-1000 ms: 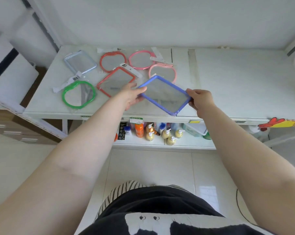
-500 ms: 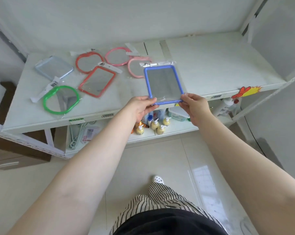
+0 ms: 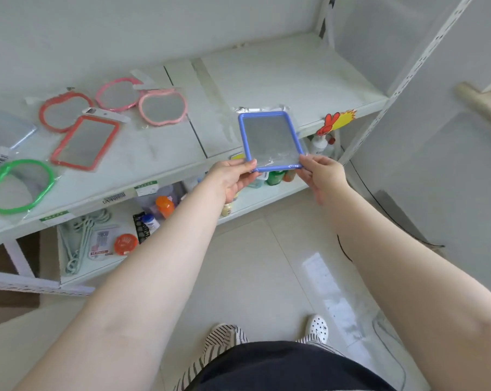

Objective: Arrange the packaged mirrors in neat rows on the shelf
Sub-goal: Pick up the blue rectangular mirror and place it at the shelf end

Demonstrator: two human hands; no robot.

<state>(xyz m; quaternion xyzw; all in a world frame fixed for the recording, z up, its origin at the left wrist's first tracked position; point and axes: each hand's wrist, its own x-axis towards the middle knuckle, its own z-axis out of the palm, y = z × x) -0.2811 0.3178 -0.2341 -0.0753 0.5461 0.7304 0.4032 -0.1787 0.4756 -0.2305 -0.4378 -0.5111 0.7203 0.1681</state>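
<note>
A blue-framed rectangular mirror [image 3: 269,139] in clear wrap is held over the front edge of the white shelf [image 3: 281,77]. My left hand [image 3: 233,176] pinches its near left corner and my right hand [image 3: 322,173] pinches its near right corner. Several other packaged mirrors lie on the shelf's left half: a red rectangular one [image 3: 85,142], a green round one [image 3: 17,186], a red apple-shaped one [image 3: 65,110], two pink ones [image 3: 116,94] [image 3: 162,107], and a pale blue one [image 3: 4,131] at the left edge.
The lower shelf [image 3: 267,196] holds bottles, an orange-capped jar [image 3: 164,206], hangers [image 3: 81,238] and a round orange tin [image 3: 125,244]. A slotted upright post [image 3: 385,100] bounds the shelf's right end. A red and yellow sticker [image 3: 336,121] hangs on the front edge.
Both hands have carried the blue mirror to the right along the shelf front, away from the group of mirrors. The view has swung right and down.
</note>
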